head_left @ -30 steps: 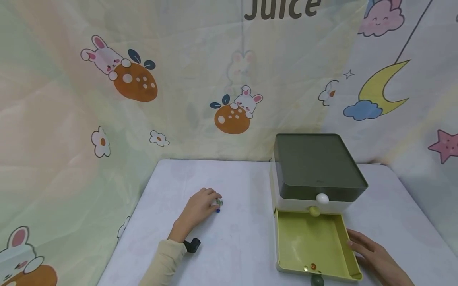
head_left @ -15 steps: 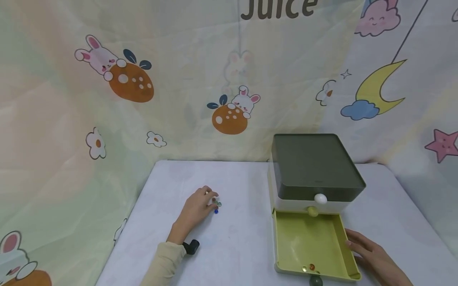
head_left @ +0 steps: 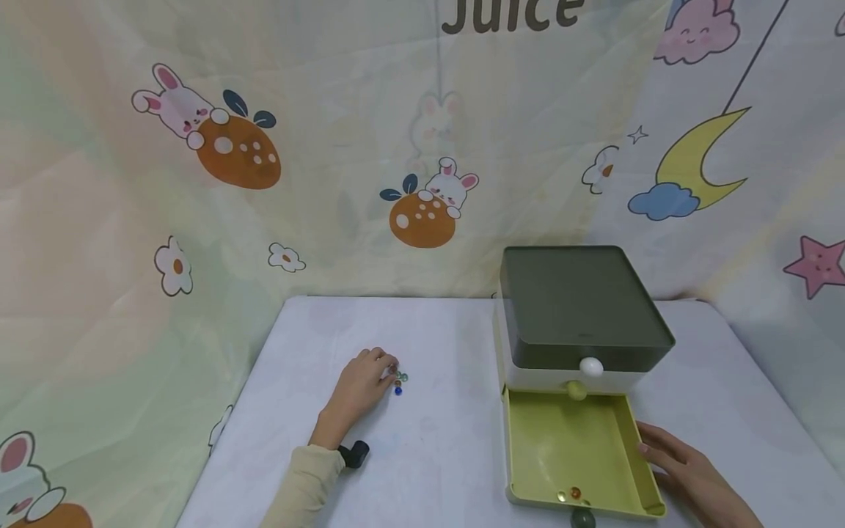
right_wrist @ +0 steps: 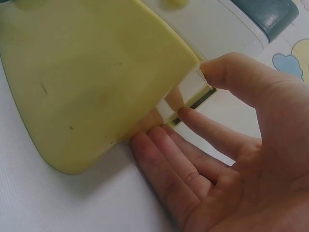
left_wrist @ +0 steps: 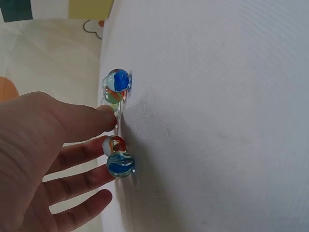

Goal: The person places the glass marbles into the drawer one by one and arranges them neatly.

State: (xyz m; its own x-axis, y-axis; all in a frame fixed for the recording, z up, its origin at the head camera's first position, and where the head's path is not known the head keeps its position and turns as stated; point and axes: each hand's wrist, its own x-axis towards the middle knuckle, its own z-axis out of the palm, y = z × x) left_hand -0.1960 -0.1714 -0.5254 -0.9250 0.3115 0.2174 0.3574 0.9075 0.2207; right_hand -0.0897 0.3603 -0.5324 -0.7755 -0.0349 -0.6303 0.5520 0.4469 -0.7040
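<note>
In the head view my left hand (head_left: 359,381) is down at a cluster of glass marbles on the white table. Its thumb and index finger curve round a reddish marble (head_left: 392,369). In the left wrist view the thumb hides the index finger and part of that marble; a blue-and-white marble (left_wrist: 118,80) and a blue-streaked marble (left_wrist: 120,164) lie on either side. My right hand (head_left: 693,473) rests against the right wall of the pulled-out yellow-green drawer (head_left: 574,440), its fingers extended along and under the outside in the right wrist view.
The drawer belongs to a white box with a dark green lid (head_left: 584,293). Inside its front edge lie an orange marble (head_left: 576,493) and a clear one (head_left: 562,496). A dark round knob (head_left: 583,518) is on the drawer front. A printed cloth (head_left: 343,220) hangs behind.
My left hand has drawn back slightly to the left, so the brown and blue marbles beside its thumb show more. My right hand and the drawer stay put.
</note>
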